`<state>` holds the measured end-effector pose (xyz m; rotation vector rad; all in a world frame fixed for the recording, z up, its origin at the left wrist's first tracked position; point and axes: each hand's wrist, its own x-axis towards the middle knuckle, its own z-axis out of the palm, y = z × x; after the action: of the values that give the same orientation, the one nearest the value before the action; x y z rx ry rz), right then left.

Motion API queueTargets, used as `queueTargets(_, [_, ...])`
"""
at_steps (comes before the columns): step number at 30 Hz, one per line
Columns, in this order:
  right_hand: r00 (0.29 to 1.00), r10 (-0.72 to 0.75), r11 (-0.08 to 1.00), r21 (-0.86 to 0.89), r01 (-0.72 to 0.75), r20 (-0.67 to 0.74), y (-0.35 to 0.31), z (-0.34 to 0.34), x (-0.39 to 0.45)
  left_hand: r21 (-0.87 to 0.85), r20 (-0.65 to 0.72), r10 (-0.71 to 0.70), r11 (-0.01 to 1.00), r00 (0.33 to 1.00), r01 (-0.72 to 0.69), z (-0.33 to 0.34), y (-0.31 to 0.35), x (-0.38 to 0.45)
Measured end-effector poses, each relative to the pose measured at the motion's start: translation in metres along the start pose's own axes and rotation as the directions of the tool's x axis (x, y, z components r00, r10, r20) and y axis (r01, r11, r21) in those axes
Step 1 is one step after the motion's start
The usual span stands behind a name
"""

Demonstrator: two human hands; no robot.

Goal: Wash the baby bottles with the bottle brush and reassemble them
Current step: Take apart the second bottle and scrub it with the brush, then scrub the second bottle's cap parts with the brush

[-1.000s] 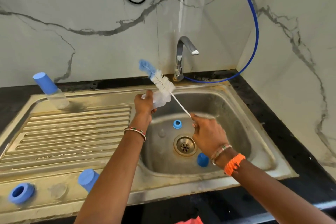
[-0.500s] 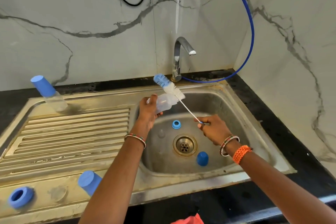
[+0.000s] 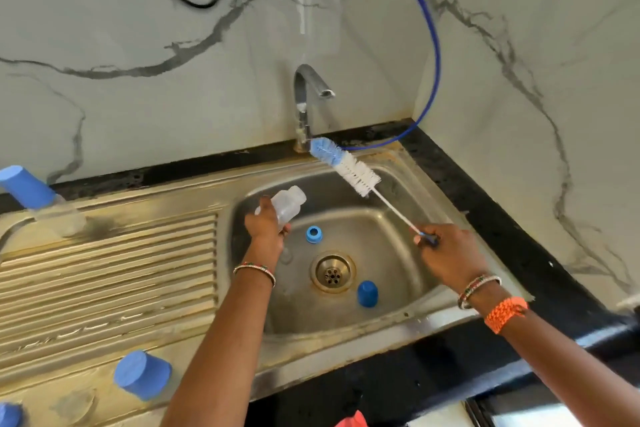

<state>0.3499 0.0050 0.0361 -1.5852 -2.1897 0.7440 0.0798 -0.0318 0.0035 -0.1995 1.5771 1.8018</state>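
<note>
My left hand (image 3: 265, 229) grips a clear, capless baby bottle (image 3: 287, 204) over the left side of the sink basin (image 3: 391, 298), its mouth tilted up to the right. My right hand (image 3: 450, 253) holds the bottle brush (image 3: 346, 166) by its handle end. The blue and white bristles are outside the bottle, up near the base of the tap (image 3: 304, 104). A blue collar ring (image 3: 314, 234) and a blue cap (image 3: 367, 294) lie in the basin near the drain (image 3: 332, 272).
An assembled bottle with a blue cap (image 3: 31, 192) stands at the drainboard's far left. Another blue cap (image 3: 142, 374), a clear teat (image 3: 74, 404) and a blue ring (image 3: 8, 414) sit at the drainboard's front. A blue hose (image 3: 434, 62) curves along the corner wall.
My right hand has drawn the brush out of the bottle and swung it to the right. My left hand has lowered the bottle a little.
</note>
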Motion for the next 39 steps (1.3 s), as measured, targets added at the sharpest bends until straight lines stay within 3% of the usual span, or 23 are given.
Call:
queueTargets(2, [0.991,0.055,0.979,-0.186,-0.078,-0.125,0.026,-0.013,0.005,0.087,0.212,-0.158,0.986,0.964,0.143,0.018,-0.012,-0.009])
queueTargets(6, [0.96,0.102,0.868,-0.448,-0.214,-0.26,0.071,-0.038,0.019,0.247,0.444,-0.292,0.949,0.847,0.197,0.057,-0.03,-0.034])
queueTargets(9, [0.956,0.143,0.815,-0.518,-0.26,-0.255,0.1,-0.051,0.026,0.336,0.514,-0.353,0.921,0.782,0.195,0.084,-0.045,-0.05])
queueTargets(15, [0.905,0.362,0.719,-0.55,-0.424,-0.224,0.117,-0.042,0.029,0.446,0.556,-0.482,0.861,0.677,0.246,0.11,-0.073,-0.073])
queueTargets(17, [0.896,0.326,0.761,-0.478,-0.438,-0.302,0.102,-0.037,0.031,0.416,0.565,-0.488,0.865,0.665,0.281,0.107,-0.075,-0.073])
queueTargets(18, [0.898,0.265,0.847,-0.36,-0.39,-0.351,0.088,-0.033,0.034,0.393,0.571,-0.481,0.871,0.665,0.293,0.105,-0.073,-0.074])
queueTargets(20, [0.922,0.173,0.985,0.051,-0.165,-0.346,0.041,-0.021,0.04,0.31,0.565,-0.46,0.888,0.685,0.34,0.097,-0.066,-0.072])
queueTargets(22, [0.98,0.09,0.902,0.433,-0.006,-0.175,-0.015,0.0,0.045,0.197,0.548,-0.418,0.906,0.724,0.374,0.082,-0.055,-0.067])
queueTargets(24, [1.0,-0.005,0.778,0.629,0.007,-0.005,-0.054,0.023,0.044,0.136,0.536,-0.368,0.926,0.76,0.353,0.063,-0.044,-0.059])
queueTargets(27, [0.984,-0.138,0.782,0.622,0.039,0.111,-0.082,0.059,0.043,0.112,0.475,-0.317,0.947,0.821,0.301,0.022,-0.027,-0.034])
queueTargets(31, [0.964,-0.181,0.883,0.463,0.072,0.195,-0.088,0.095,0.054,0.316,0.318,-0.382,0.905,0.868,0.283,-0.02,-0.033,-0.005])
queueTargets(35, [0.922,-0.309,0.944,0.192,0.268,0.233,-0.084,0.136,0.062,0.384,0.132,-0.217,0.911,0.967,0.152,-0.044,-0.037,0.009])
queueTargets(39, [0.819,-0.363,0.91,-0.02,0.414,0.444,-0.07,0.185,0.059,0.434,0.076,-0.099,0.899,0.992,0.056,-0.059,-0.028,0.03])
